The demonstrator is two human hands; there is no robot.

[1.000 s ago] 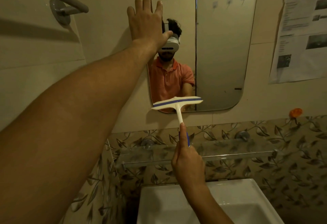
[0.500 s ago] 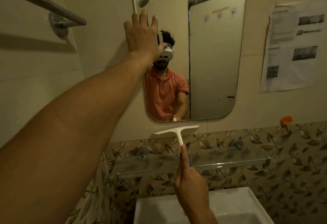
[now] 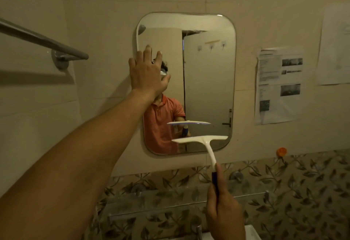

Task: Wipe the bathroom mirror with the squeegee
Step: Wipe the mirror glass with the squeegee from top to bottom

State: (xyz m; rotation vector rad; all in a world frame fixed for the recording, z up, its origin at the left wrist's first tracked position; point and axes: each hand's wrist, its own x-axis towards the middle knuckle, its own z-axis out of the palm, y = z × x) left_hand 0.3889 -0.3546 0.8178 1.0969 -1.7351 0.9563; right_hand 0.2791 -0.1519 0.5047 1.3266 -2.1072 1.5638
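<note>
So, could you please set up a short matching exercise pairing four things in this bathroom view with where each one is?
Things:
1. squeegee
2. left hand
3. towel rail
4. printed sheet

Places:
A. taped to the wall right of the mirror
B. flat against the mirror's left edge
C. on the wall left of the mirror
D. in the right hand, blade at the mirror's lower part

Pairs: 1-D, 2-B, 3-C, 4-A

dim warm light, edges bowed
</note>
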